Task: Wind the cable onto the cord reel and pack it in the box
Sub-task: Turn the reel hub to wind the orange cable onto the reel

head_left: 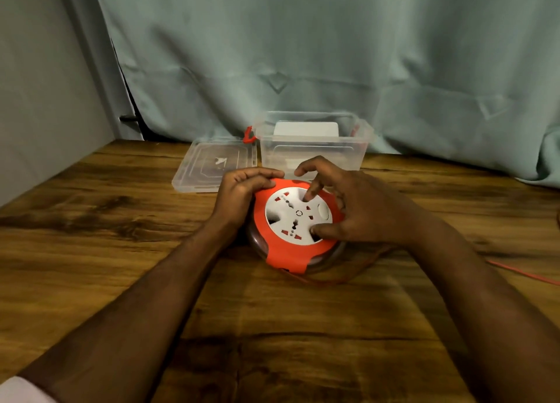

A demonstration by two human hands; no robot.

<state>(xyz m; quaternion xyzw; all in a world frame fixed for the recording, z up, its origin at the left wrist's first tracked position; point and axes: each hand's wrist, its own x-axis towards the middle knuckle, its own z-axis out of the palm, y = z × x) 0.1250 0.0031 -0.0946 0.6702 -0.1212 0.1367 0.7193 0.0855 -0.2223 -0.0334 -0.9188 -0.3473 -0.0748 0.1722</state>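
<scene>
A pale green curtain (pixel 333 44) hung behind the dark wooden surface (pixel 272 327); a grey wall (pixel 39 84) stood left, dimly lit.

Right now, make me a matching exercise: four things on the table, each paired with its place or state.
1. cord reel
2. lid
3. box
4. cable

a. lying flat, left of the box
b. trailing off to the right
c. open, behind the reel
d. held under both hands

Pairs: 1-d, 2-a, 3-c, 4-b
</scene>
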